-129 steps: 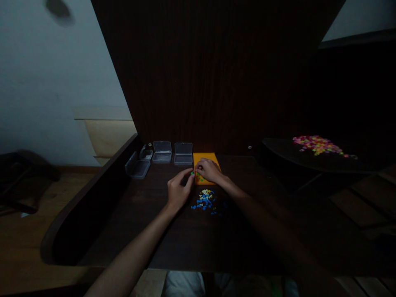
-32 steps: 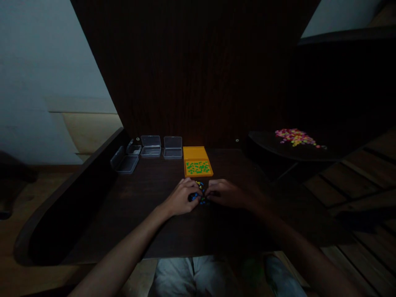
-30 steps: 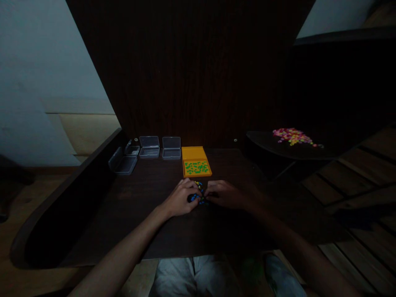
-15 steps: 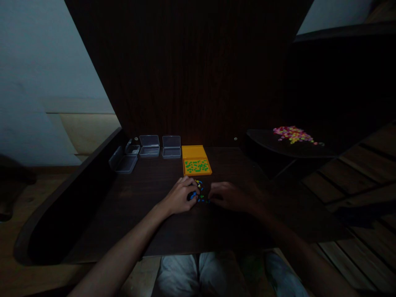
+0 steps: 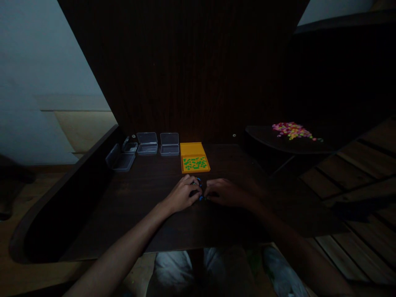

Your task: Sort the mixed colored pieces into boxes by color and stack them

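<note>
My left hand (image 5: 185, 194) rests on the dark tabletop, its fingers curled in around small blue pieces (image 5: 201, 198). Most of that little pile is hidden behind the fingers. Close on the right, my right hand (image 5: 224, 192) has thumb and fingertips bent together at the pile's edge; whatever lies between them is too small and dark to make out. Just beyond both hands lies an open yellow case (image 5: 191, 148), with many small green pieces (image 5: 195, 163) scattered in its near half.
Several clear plastic boxes with raised lids, one of them a clear box (image 5: 170, 150), stand left of the yellow case. A heap of pink, red and yellow bits (image 5: 292, 130) lies on a raised dark shelf (image 5: 262, 138) at right. A tall dark panel (image 5: 185, 74) backs the tabletop.
My hands have drawn closer together around the pile. Fewer loose pieces show between them, and the yellow ones seen before are now hidden. The view has shifted slightly.
</note>
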`<state>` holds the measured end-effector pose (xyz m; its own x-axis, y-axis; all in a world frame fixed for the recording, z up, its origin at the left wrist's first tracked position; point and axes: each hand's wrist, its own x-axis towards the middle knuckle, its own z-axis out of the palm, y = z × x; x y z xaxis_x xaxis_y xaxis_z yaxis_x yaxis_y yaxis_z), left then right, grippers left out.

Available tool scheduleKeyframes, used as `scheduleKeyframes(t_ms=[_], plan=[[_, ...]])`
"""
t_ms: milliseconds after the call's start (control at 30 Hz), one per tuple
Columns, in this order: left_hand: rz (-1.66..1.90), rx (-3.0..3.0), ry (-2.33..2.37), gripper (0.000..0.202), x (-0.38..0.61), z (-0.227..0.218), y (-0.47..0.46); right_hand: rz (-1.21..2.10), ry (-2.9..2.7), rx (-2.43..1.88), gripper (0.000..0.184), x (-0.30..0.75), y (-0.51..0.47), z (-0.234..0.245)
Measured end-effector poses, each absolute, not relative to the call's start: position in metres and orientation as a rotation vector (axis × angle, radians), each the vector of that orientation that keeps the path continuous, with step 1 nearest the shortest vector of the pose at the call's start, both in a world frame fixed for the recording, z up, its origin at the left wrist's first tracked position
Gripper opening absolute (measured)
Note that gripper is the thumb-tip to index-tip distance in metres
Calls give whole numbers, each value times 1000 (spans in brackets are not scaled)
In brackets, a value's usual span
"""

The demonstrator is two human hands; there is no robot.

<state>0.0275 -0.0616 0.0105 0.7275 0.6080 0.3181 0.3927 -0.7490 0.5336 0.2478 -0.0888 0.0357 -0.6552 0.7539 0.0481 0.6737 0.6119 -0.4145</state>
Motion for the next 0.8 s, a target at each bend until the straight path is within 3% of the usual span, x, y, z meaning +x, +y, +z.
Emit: scheduleKeyframes(t_ms=[600,800], plan=[[661,2532,797,16,25,9,-59,583,-2478,-1114,8,248,-88,45],[650,2539,808,12,24,9,-59,959,-2166,-1186,16,251,-66,47]])
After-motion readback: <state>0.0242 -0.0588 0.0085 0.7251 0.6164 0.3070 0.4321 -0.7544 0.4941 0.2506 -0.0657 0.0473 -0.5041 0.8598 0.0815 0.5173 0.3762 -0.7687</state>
